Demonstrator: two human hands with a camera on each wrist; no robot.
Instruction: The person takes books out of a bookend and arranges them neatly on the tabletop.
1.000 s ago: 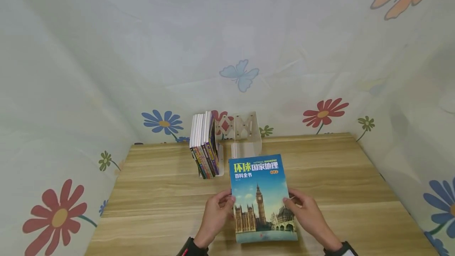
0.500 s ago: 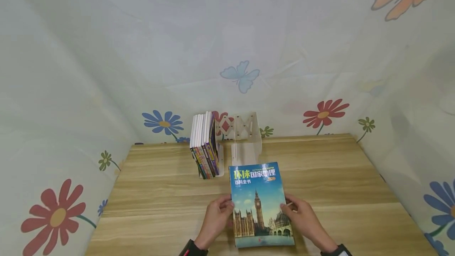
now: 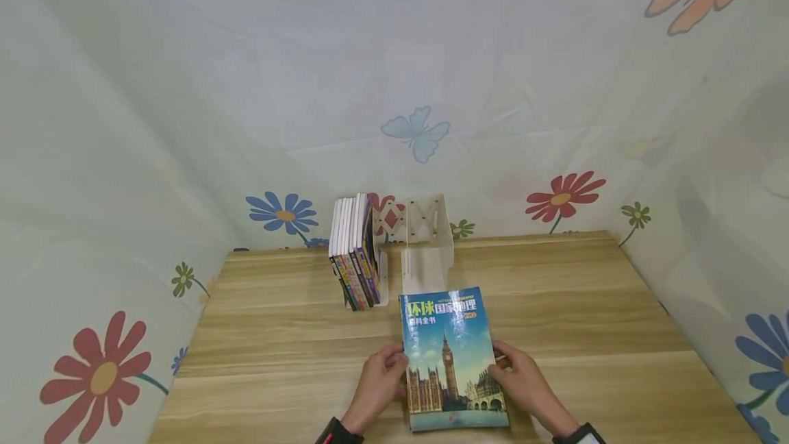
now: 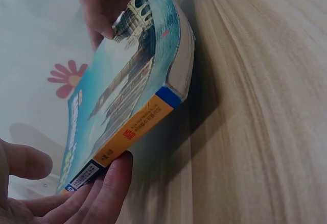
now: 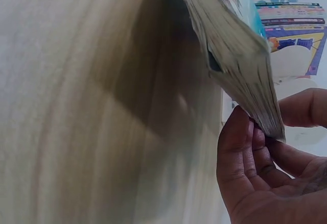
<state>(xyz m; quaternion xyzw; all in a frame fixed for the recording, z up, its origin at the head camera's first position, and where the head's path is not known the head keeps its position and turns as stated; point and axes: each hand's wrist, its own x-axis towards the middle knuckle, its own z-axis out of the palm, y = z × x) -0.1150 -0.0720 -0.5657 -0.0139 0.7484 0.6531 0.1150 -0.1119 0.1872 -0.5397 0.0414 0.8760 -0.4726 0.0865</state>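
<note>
A thick softcover book [image 3: 453, 362] with a clock tower on its blue cover is held between both hands above the table, cover up and tilted. My left hand [image 3: 379, 379] holds its spine side; in the left wrist view the fingers [image 4: 115, 183] lie under the orange spine and the thumb [image 4: 30, 162] stands above. My right hand [image 3: 520, 379] grips the opposite, page-edge side. From the right wrist view, its fingers [image 5: 237, 152] are beneath the pages and its thumb [image 5: 306, 107] is on the cover side. The fingers under the book are mostly hidden in the head view.
Beyond the book stands a white extendable bookend rack [image 3: 425, 262] near the table's back edge. Several thin books [image 3: 354, 252] stand upright in its left part. The wooden table [image 3: 265, 355] meets a flowered curtain [image 3: 493, 142] behind.
The book and both hands have come down and nearer to me, away from the rack. More of the rack's base shows now. The grip on both sides stays the same.
</note>
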